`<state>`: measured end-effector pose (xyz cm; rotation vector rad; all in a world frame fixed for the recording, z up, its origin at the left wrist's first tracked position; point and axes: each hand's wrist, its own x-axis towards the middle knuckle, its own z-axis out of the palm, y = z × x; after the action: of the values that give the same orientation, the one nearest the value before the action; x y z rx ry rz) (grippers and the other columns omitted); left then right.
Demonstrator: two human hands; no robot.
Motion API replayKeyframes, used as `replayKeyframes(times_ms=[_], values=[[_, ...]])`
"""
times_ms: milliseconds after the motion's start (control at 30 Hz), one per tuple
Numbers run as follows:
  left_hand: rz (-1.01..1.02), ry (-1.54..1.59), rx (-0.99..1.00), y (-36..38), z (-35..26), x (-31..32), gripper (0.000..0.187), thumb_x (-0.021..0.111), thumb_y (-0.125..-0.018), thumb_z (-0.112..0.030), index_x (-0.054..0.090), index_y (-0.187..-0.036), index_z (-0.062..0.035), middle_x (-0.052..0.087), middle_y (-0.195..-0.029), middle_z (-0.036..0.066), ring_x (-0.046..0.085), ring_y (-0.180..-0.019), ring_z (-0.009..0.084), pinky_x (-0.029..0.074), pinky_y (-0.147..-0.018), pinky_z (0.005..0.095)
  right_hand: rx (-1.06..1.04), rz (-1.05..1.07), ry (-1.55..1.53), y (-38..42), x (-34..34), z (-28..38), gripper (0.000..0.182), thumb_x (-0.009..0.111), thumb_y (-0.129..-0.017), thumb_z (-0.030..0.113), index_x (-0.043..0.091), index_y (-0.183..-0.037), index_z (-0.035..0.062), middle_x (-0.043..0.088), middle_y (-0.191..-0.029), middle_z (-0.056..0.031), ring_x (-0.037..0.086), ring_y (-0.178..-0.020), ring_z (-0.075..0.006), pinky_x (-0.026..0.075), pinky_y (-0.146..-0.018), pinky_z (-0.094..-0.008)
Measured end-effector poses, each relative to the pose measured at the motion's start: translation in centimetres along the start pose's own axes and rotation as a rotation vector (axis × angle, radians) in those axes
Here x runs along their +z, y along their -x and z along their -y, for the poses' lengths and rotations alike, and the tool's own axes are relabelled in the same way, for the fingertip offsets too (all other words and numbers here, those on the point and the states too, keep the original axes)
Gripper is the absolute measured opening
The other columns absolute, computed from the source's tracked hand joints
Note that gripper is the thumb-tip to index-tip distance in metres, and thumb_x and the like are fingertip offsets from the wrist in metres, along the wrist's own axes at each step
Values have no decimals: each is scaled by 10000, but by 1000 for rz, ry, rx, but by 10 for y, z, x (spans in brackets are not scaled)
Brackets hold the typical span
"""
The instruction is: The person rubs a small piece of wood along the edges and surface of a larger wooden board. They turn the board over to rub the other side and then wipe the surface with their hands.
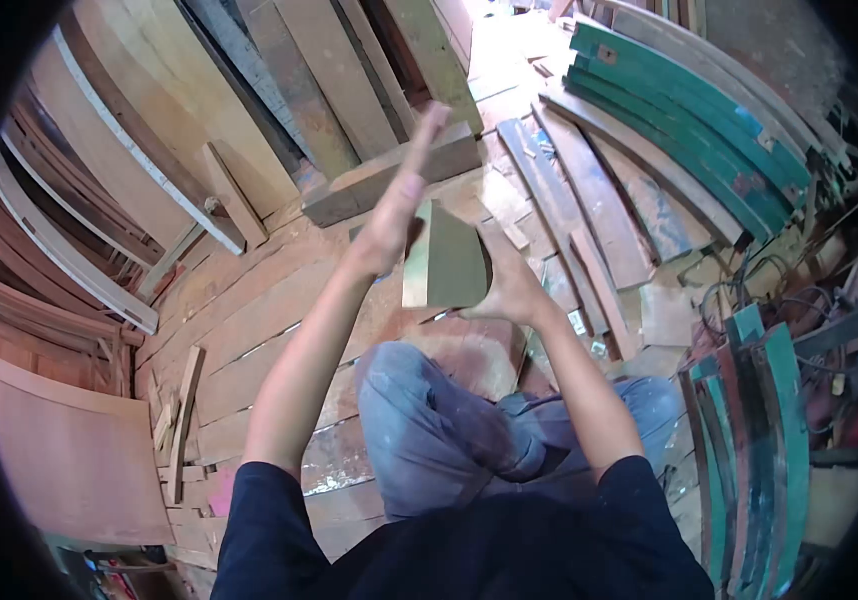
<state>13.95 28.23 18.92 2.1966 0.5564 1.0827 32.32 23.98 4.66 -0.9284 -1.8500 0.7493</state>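
Observation:
A wooden block (pixel 456 262) with a pale narrow face and a darker wide face is tilted in front of my bent knees. My right hand (pixel 511 280) grips its right side, with the thumb near the lower corner. At the block's upper left is my left hand (pixel 399 215), its fingers stretched out and pointing up and away, slightly blurred. The palm faces the block; whether it touches the block I cannot tell. Beneath and beyond lies the plank floor (pixel 249 320).
Boards (pixel 319 80) lean at the upper left behind a thick beam (pixel 389 178). Green-painted pieces (pixel 689 120) lie at the upper right, with more green strips (pixel 784 430) at the lower right. Long planks (pixel 589 190) and cables (pixel 749 290) lie on the right. A narrow stick (pixel 186 420) is at the left.

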Motion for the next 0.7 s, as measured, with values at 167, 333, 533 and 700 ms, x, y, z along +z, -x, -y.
replayKeyframes(times_ms=[167,333,533,700], values=[[-257,60,-151,60,39,12,1035,415,-944,-766,160,-1678,-83,262,-1697,200,202,-1585,357,102,-1286,543,104,-372,-207,-32,-32,3,1199,1011,-600,356,374,-1545,-15,585,-1361,-162,607,-1237,-264,528,-1030,-405],[72,-539,-167,158,10,36,1145,885,-723,-530,318,-1634,-130,336,-1629,235,328,-1527,426,340,-1204,580,514,-647,-781,-58,-109,4,1101,764,-783,743,408,-1490,-21,527,-1308,-192,571,-1157,-334,506,-961,-499],[-165,-553,319,135,-4,1,824,889,-770,-171,501,-1493,-106,604,-1362,242,664,-1175,430,593,-892,502,945,-586,-1031,-26,-91,-34,1068,590,-758,924,508,-1415,87,506,-1300,-191,511,-1151,-334,468,-952,-560],[94,-311,14,121,-30,-63,608,684,-915,-238,518,-1477,-77,658,-1259,250,691,-1081,431,595,-852,514,1046,-608,-1286,11,-25,-30,1093,496,-780,948,494,-1441,77,521,-1331,-207,522,-1210,-378,462,-977,-653]])
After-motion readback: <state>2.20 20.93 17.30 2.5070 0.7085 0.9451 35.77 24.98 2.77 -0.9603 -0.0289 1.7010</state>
